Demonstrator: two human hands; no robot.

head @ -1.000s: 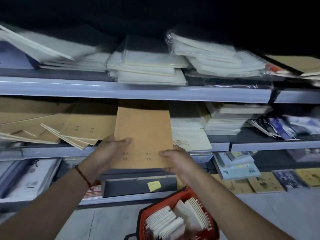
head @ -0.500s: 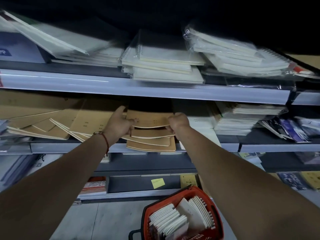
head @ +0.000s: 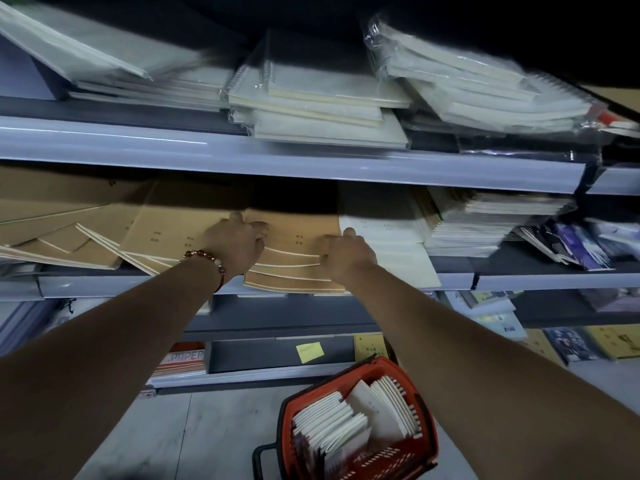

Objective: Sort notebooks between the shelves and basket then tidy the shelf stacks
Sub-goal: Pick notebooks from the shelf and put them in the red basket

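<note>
A stack of brown kraft notebooks (head: 294, 244) lies on the middle shelf (head: 519, 280), its front edges fanned out over the shelf lip. My left hand (head: 235, 242) presses on the stack's left side and my right hand (head: 348, 252) grips its right side. Further brown notebooks (head: 104, 230) lie slanted in a loose pile to the left. A white notebook stack (head: 388, 244) sits directly right of my right hand. On the floor below stands a red basket (head: 429, 431) filled with white notebooks standing on edge.
The top shelf (head: 277, 157) carries plastic-wrapped white spiral notebooks (head: 318, 109). More stacks and dark-covered notebooks (head: 561, 244) lie at the right of the middle shelf. Lower shelves hold a yellow sticky note (head: 309, 351), paper packs and assorted covers. Grey floor lies left of the basket.
The brown notebook held out in front of the shelf went onto the brown stack. Both hands moved forward with it and now rest on the stack's sides.
</note>
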